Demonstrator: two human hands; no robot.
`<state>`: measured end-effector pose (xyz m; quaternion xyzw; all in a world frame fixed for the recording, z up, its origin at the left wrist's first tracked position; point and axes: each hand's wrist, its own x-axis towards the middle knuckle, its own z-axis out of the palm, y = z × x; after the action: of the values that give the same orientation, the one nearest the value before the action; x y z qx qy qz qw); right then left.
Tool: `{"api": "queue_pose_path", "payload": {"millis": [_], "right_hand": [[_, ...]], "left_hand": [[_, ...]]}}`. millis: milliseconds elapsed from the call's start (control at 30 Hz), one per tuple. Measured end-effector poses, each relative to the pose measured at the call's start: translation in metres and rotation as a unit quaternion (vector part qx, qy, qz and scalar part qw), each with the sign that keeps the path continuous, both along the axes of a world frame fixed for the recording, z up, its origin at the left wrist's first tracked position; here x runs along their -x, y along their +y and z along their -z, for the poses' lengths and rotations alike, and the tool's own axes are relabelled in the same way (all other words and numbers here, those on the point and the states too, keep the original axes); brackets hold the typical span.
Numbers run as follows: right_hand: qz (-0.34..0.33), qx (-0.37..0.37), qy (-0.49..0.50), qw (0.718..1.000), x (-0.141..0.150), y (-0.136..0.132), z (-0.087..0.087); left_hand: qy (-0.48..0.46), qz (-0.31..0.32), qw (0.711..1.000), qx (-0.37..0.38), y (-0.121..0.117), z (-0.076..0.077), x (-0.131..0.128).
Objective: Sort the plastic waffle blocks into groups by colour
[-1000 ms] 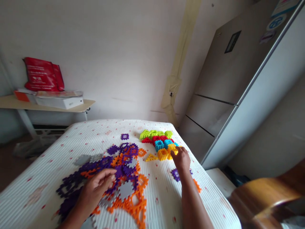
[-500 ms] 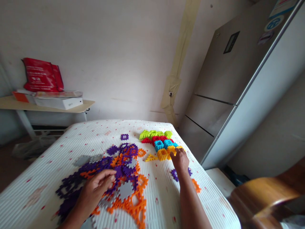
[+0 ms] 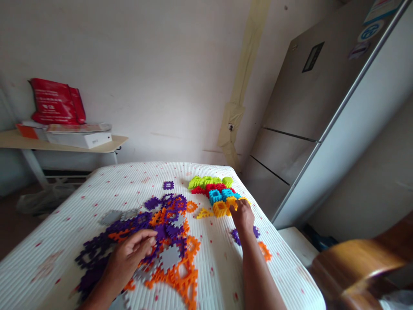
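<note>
My right hand (image 3: pixel 242 214) reaches the row of yellow interlocking blocks (image 3: pixel 220 209) on the right of the table, its fingers closed on a yellow block at the row's right end. The hand hides part of that block. A flat yellow triangular piece (image 3: pixel 204 213) lies just left of the row. My left hand (image 3: pixel 134 247) hovers over a heap of flat toothed pieces, thumb and forefinger slightly apart with nothing visible between them. Purple pieces (image 3: pixel 161 232), orange pieces (image 3: pixel 183 275) and grey pieces (image 3: pixel 170 257) overlap in this heap.
Behind the yellow row stand blue blocks (image 3: pixel 215 196), red pieces (image 3: pixel 214 187) and lime-green pieces (image 3: pixel 206 181). A purple square piece (image 3: pixel 168 185) lies apart at the back. An orange piece (image 3: pixel 265 251) is right of my forearm. The refrigerator (image 3: pixel 290 107) rises beyond the table's right edge.
</note>
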<state>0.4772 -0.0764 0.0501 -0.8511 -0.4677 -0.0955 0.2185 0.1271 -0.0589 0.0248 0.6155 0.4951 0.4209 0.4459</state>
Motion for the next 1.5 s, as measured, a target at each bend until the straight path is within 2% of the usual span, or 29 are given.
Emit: {"api": "queue_pose_path", "payload": {"millis": [300,400,467,567,667,800,900,1067,1167,1267,1400,1500], "right_hand": [[-0.002,-0.013,-0.001,1.0,0.0,0.0,0.001],[-0.019,-0.057,-0.011,0.998,0.002,-0.001,0.0],[-0.049,-0.115,-0.022,0.992,0.007,-0.001,-0.001],[-0.132,-0.192,-0.032,0.972,0.021,-0.002,-0.003],[-0.24,-0.219,-0.022,0.946,0.045,-0.004,-0.003],[-0.379,-0.169,-0.008,0.91,0.085,-0.008,0.0],[-0.429,-0.14,0.0,0.892,0.11,-0.012,0.005],[-0.444,-0.132,0.002,0.886,0.132,-0.015,0.01],[-0.478,-0.098,-0.007,0.873,0.135,-0.015,0.008],[-0.508,-0.065,-0.022,0.859,0.135,-0.014,0.009],[-0.503,-0.075,-0.013,0.861,0.132,-0.012,0.021],[-0.473,-0.106,0.017,0.874,0.128,-0.009,0.03]], "left_hand": [[-0.007,-0.007,1.0,0.001,-0.001,-0.005,-0.002],[-0.01,-0.008,1.0,-0.001,-0.002,-0.008,-0.003],[-0.011,-0.011,1.0,-0.002,-0.003,-0.011,-0.004],[-0.012,-0.011,1.0,-0.003,-0.004,-0.012,-0.005],[-0.011,-0.008,1.0,-0.006,-0.004,-0.011,-0.005],[-0.009,-0.009,1.0,-0.007,-0.003,-0.01,-0.004],[0.005,-0.012,1.0,-0.018,-0.004,-0.011,-0.002],[0.056,-0.014,0.994,-0.089,-0.007,-0.02,0.0],[0.075,-0.028,0.985,-0.155,-0.008,-0.029,0.004],[0.081,-0.053,0.978,-0.183,-0.005,-0.035,0.013],[0.107,-0.125,0.97,-0.178,0.008,-0.035,0.04],[0.146,-0.216,0.955,-0.143,0.023,-0.031,0.068]]}}
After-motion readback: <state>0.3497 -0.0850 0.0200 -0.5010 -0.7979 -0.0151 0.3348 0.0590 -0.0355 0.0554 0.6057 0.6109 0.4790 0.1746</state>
